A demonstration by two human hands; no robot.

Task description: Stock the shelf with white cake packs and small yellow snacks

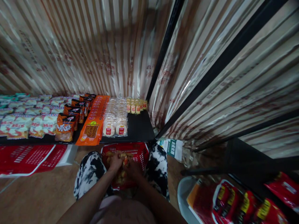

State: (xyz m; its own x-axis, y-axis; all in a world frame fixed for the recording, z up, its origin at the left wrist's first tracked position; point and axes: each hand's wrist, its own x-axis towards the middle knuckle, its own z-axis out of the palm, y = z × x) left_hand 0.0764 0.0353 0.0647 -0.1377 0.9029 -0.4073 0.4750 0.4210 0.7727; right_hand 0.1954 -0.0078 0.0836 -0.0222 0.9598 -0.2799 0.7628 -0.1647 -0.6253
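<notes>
Both hands (123, 165) in red basket (140, 151), gripping small snacks (121, 177)

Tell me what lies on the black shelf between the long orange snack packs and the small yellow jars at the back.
Head view: rows of clear-wrapped round white cakes fill that stretch of the black shelf.

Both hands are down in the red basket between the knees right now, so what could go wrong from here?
1. The left hand and right hand crowd together over small yellowish packets in the red plastic mesh basket; a loose packet might slip out.
2. The black shelf edge sits just above the basket, so lifting hands may knock the round white-wrapped cakes.
</notes>
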